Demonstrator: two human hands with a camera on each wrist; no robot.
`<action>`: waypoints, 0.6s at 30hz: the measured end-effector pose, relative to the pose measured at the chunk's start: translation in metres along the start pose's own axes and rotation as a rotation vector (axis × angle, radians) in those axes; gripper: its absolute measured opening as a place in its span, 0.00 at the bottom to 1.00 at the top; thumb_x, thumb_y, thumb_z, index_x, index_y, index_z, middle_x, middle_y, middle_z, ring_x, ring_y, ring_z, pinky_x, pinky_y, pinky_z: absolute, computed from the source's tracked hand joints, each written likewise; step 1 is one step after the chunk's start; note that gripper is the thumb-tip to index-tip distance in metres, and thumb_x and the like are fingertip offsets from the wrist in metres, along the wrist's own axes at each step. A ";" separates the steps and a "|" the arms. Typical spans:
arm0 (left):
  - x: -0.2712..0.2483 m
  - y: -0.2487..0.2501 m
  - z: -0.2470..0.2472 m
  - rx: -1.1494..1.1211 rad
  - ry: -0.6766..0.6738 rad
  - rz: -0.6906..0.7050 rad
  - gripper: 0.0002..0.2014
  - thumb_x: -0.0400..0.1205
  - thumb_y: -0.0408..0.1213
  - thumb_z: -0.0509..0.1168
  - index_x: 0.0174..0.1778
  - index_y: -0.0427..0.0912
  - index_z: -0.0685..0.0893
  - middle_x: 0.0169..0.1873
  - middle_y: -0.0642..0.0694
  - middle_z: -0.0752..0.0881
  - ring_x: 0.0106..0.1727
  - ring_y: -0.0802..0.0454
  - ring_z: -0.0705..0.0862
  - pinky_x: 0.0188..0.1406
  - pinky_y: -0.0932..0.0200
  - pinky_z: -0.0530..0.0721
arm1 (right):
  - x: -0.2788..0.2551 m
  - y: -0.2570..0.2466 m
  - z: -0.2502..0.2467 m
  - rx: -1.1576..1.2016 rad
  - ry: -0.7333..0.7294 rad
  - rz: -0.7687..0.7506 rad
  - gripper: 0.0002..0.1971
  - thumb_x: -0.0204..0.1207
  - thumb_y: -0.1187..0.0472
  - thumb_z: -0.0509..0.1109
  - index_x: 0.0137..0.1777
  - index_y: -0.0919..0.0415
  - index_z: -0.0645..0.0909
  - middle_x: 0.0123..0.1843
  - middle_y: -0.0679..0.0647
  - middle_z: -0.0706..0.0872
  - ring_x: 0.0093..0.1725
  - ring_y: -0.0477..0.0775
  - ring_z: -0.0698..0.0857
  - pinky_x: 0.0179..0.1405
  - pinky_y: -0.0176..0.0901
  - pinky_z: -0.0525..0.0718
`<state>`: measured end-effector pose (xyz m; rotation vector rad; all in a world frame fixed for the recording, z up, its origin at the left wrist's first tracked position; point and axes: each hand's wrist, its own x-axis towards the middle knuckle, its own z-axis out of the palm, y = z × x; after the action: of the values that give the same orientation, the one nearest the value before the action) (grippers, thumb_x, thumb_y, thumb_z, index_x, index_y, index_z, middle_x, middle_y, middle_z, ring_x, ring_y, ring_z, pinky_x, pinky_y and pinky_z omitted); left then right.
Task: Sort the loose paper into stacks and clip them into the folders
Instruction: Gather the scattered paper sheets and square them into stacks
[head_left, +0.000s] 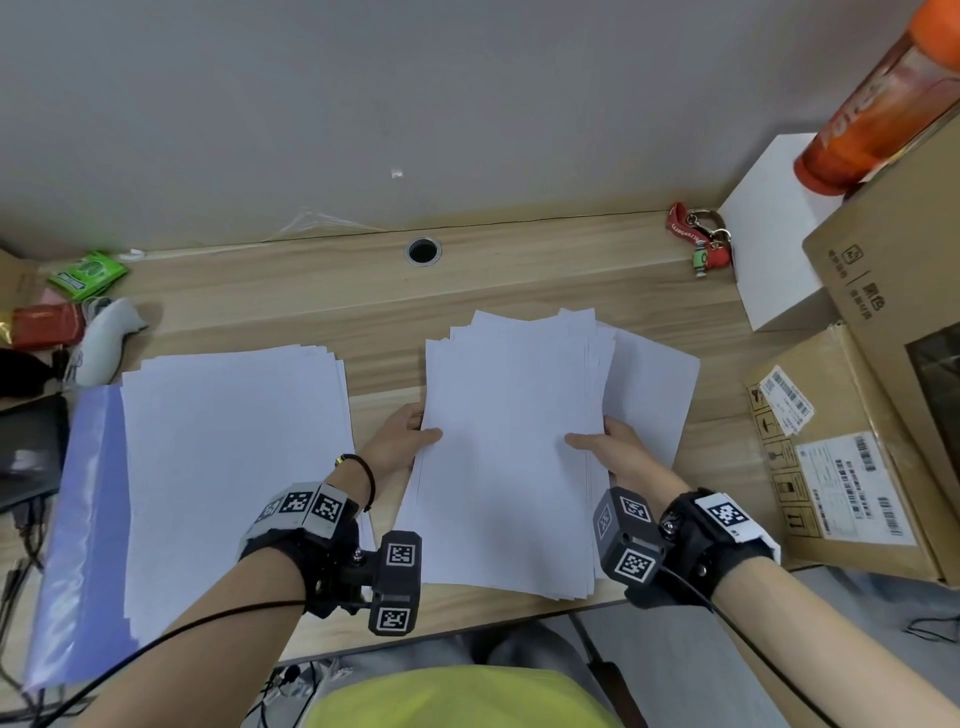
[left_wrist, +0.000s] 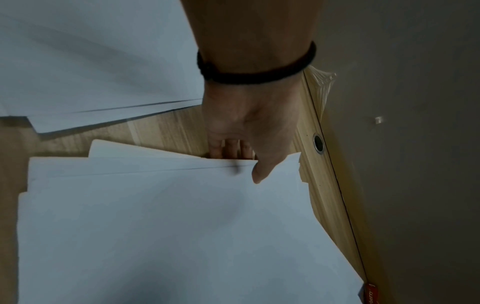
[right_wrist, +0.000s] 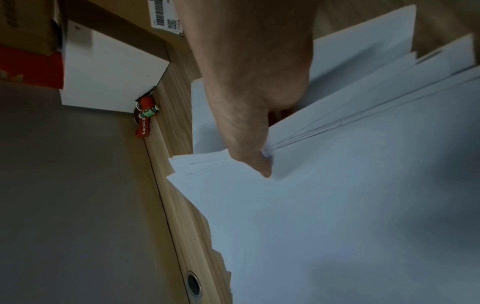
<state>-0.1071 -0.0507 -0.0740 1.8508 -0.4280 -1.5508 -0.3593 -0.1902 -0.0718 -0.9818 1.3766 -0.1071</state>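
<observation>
**White paper, gripped at both edges**

White sheets (head_left: 511, 447) lie fanned on the desk (head_left: 374, 291) — left hand (head_left: 400, 439) pinches the left edge, right hand (head_left: 618, 449) the right, thumbs on top. A second stack (head_left: 234, 467) rests on the blue folder (head_left: 88, 519), left.

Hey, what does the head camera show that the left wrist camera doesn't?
Only the head view shows the right hand, the blue folder under the left stack, the cardboard boxes and the orange bottle. Only the left wrist view shows the left fingers tucked under the sheets. Both show the left hand gripping the loose paper pile and the desk's cable hole.
</observation>
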 end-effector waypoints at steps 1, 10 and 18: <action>-0.002 0.000 0.002 0.012 -0.010 0.002 0.24 0.81 0.34 0.67 0.74 0.45 0.72 0.66 0.46 0.83 0.62 0.48 0.86 0.64 0.46 0.84 | -0.001 0.001 0.001 0.003 -0.021 -0.009 0.21 0.75 0.70 0.72 0.68 0.64 0.77 0.61 0.56 0.85 0.50 0.51 0.84 0.42 0.36 0.80; -0.016 0.006 0.008 -0.034 0.112 0.117 0.21 0.80 0.33 0.70 0.68 0.43 0.73 0.59 0.49 0.83 0.55 0.55 0.85 0.54 0.59 0.84 | -0.018 -0.008 0.008 -0.023 -0.048 -0.139 0.18 0.77 0.72 0.69 0.66 0.65 0.77 0.58 0.56 0.86 0.58 0.58 0.84 0.57 0.46 0.81; -0.059 0.078 -0.004 -0.235 0.121 0.452 0.13 0.80 0.41 0.70 0.60 0.50 0.83 0.56 0.56 0.90 0.58 0.59 0.88 0.57 0.62 0.84 | -0.072 -0.089 0.002 0.047 -0.125 -0.461 0.11 0.75 0.69 0.71 0.56 0.60 0.82 0.50 0.50 0.90 0.47 0.46 0.90 0.56 0.47 0.86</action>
<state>-0.1037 -0.0682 0.0219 1.5276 -0.5390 -1.1259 -0.3342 -0.2021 0.0391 -1.2310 1.0110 -0.4135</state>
